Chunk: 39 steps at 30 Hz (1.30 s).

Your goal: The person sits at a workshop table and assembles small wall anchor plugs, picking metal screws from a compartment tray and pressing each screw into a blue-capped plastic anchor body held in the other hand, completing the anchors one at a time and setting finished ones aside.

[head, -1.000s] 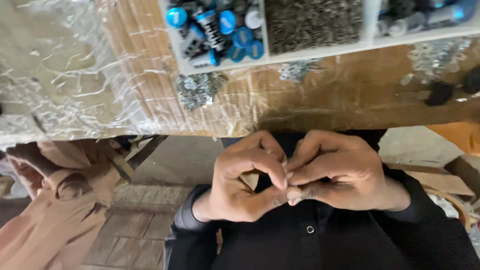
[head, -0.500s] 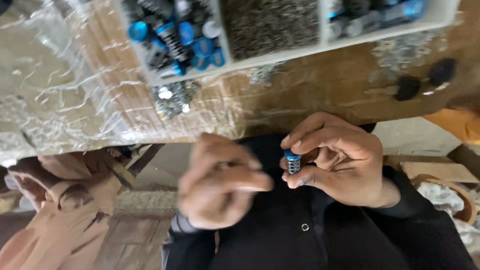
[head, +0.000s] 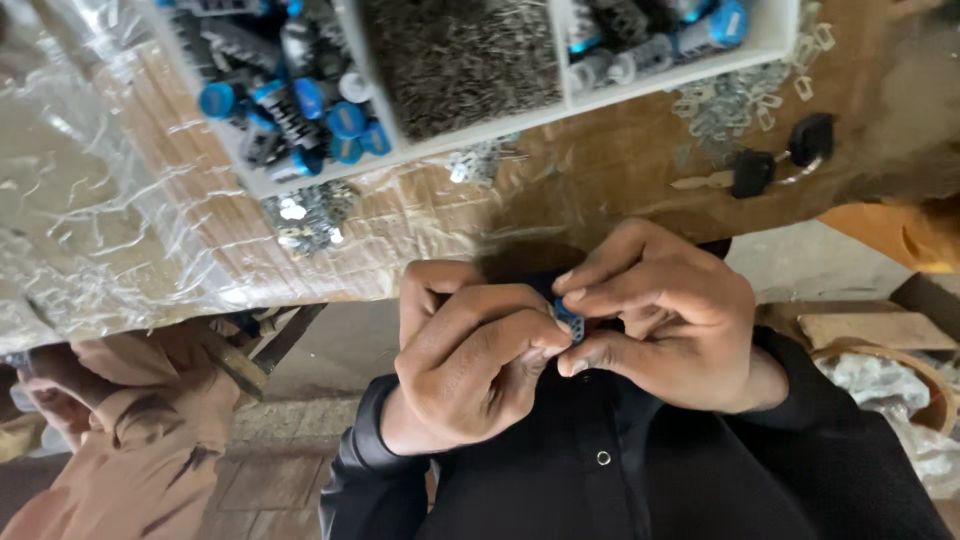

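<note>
Left hand (head: 470,370) and right hand (head: 665,320) pressed together near the chest, fingertips of both pinching a small blue part (head: 570,322), mostly hidden between them. Best held close and steady, thumbs bracing so it cannot slip. Beyond, a wooden bench (head: 600,180) under crinkled clear plastic, bearing a white divided tray (head: 480,130) of blue-capped pieces and tiny metal bits; two dark keys (head: 775,160) far right; paved floor below
</note>
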{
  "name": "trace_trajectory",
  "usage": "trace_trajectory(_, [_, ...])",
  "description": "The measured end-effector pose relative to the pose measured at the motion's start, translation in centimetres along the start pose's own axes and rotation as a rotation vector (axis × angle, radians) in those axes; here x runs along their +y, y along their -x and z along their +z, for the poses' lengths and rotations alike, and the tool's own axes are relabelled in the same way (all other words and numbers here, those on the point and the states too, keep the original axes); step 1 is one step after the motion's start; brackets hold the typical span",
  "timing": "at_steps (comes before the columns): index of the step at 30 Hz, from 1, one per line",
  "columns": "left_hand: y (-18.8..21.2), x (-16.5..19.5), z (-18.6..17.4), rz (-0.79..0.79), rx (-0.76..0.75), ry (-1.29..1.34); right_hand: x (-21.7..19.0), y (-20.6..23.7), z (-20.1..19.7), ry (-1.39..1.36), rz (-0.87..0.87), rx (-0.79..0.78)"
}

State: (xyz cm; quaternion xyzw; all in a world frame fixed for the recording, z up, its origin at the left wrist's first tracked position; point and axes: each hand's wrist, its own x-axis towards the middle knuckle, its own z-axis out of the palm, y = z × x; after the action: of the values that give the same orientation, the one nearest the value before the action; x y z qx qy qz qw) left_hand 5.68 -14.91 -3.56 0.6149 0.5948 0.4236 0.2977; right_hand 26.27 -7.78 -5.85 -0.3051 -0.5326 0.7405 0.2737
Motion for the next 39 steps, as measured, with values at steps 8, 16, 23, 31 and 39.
trace_trajectory(8, [3.5,-1.4,-3.9,-0.301,-0.052,0.401,1.3,-1.4,1.9,-0.211,0.025,-0.271])
trace_trajectory(16, [1.7,-2.3,-3.4,-0.221,0.094,-0.703,0.8,-1.3,2.5,-0.241,0.068,-0.109])
trace_trajectory(23, [0.9,-2.1,-4.1,-0.275,0.072,-0.689,0.7,-1.1,2.1,-0.267,0.022,-0.13])
trace_trajectory(31, [2.2,-2.5,-3.6,-0.247,0.034,-0.764,0.6,-1.3,1.4,-0.276,0.059,-0.109])
trace_trajectory(39, [3.1,-2.6,-2.8,-0.278,0.005,-0.746,-0.1,-1.0,0.8,-0.169,-0.002,-0.139])
